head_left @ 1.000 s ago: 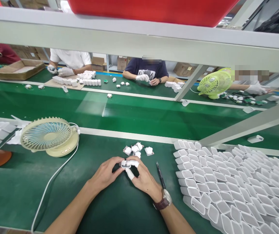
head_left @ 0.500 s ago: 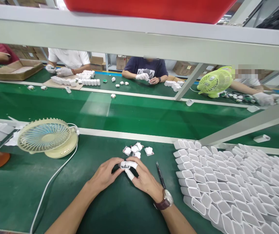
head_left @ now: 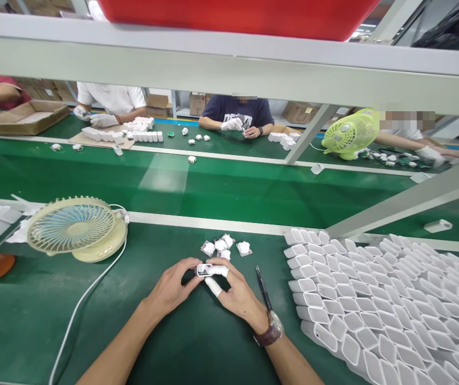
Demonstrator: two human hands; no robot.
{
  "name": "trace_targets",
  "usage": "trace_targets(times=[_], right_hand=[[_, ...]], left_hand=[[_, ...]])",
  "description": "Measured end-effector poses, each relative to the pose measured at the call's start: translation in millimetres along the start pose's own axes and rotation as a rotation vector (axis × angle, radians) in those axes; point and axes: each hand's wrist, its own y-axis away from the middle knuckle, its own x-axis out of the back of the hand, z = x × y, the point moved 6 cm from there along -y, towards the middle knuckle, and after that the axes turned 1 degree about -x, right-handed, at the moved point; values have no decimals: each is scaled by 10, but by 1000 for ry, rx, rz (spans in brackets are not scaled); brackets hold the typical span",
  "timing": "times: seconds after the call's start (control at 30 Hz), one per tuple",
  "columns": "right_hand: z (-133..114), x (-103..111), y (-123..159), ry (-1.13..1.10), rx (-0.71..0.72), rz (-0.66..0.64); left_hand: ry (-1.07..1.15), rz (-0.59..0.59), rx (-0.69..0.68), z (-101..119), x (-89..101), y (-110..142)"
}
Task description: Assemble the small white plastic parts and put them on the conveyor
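My left hand [head_left: 172,289] pinches a small white plastic housing [head_left: 202,273] between thumb and fingers, its open end facing me. Something with dark and white parts shows inside the opening. White finger covers sit on the thumb and index finger of my right hand [head_left: 240,297]. That index fingertip presses at the housing's opening while the thumb lies against its lower edge. Just beyond my hands is a small group of white-wrapped parts [head_left: 222,244], with one more wrapped part [head_left: 244,248] apart to the right. Black tweezers [head_left: 263,286] lie beside my right wrist.
Many white housings [head_left: 345,305] stand packed at right. A cream fan [head_left: 77,227] with a white cable is at left. A conveyor [head_left: 229,187] crosses ahead, carrying small parts and a housing. Co-workers sit beyond it, near a green fan [head_left: 351,133]. A shelf beam [head_left: 229,69] spans overhead.
My right index finger has shifted onto the housing's opening, and the housing has tilted slightly. Parts on the conveyor have moved a little to the right.
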Motion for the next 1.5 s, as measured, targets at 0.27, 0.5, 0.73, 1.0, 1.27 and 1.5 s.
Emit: trace_targets(times=[0.27, 0.5, 0.73, 1.0, 1.27, 1.5], right_hand=[[40, -35, -11, -13, -66, -14], [-22, -2, 6, 127, 18, -30], [-18, 22, 5, 158, 35, 7], [6, 20, 17, 107, 47, 18], [-4, -39, 22, 170, 89, -39], [-32, -18, 2, 99, 90, -32]], left_hand=[[-29, -28, -29, 22, 8, -13], [-31, -17, -67, 42, 4, -19], [-35, 15, -75, 67, 30, -31], [-26, 42, -22, 50, 14, -4], [-25, -6, 31, 44, 0, -1], [28, 5, 61, 50, -13, -3]])
